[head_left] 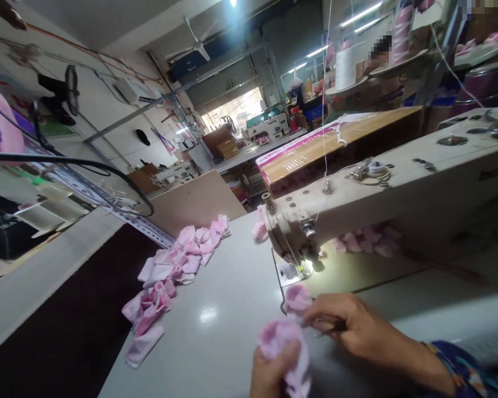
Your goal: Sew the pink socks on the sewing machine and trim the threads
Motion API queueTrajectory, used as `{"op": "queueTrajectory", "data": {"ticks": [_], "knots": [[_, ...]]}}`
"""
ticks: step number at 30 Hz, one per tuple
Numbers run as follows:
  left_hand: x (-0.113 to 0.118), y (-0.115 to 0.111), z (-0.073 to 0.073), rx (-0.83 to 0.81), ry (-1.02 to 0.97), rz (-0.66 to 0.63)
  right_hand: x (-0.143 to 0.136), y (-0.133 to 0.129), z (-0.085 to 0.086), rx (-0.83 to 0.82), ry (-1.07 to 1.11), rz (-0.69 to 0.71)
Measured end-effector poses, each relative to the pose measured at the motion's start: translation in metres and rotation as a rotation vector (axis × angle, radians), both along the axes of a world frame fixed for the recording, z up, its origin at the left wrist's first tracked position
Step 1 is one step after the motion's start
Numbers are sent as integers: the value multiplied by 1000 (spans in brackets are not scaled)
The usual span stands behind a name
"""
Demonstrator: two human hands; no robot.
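Note:
My left hand (274,367) is closed around a small gathered pink fabric piece (284,337) near the table's front edge. My right hand (348,320) pinches at the edge of a second pink fabric piece (297,298), just above and right of the first. A thin, dark metallic-looking object (326,325) shows under the right fingers; its kind is blurred. Right behind the hands, the sewing machine (290,232) has its lit needle area (302,269) over the metal plate, and both pieces are in front of it.
A pile of pink fabric pieces (182,260) runs along the table's left side. More pink pieces (367,240) lie behind the machine arm. A cardboard box (336,143) stands beyond it, with a white thread cone (346,69) above. A black cable (87,161) crosses at left.

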State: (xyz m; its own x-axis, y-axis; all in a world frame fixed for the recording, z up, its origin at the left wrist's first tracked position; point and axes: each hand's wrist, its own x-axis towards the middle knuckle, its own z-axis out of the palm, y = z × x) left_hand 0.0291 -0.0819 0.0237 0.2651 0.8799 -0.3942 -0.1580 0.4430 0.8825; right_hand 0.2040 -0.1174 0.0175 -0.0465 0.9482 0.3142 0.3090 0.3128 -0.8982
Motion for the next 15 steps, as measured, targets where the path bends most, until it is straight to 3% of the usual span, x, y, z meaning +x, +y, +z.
{"op": "queueTrajectory", "data": {"ticks": [2,4,6,8,11,15], "knots": [[3,18,13,320,154,159,9,7,-4,151,-202,-23],[9,39,24,813,346,265,11,15,-8,213,-453,-33],[17,58,27,1276,552,223,5,21,-12,219,-715,-36],[26,70,23,1569,766,41,-8,26,-18,198,-914,-60],[36,74,9,1650,1035,-261,-26,30,-27,125,-1054,-98],[32,73,-3,1438,1113,-444,-36,29,-28,133,-1118,-126]]}}
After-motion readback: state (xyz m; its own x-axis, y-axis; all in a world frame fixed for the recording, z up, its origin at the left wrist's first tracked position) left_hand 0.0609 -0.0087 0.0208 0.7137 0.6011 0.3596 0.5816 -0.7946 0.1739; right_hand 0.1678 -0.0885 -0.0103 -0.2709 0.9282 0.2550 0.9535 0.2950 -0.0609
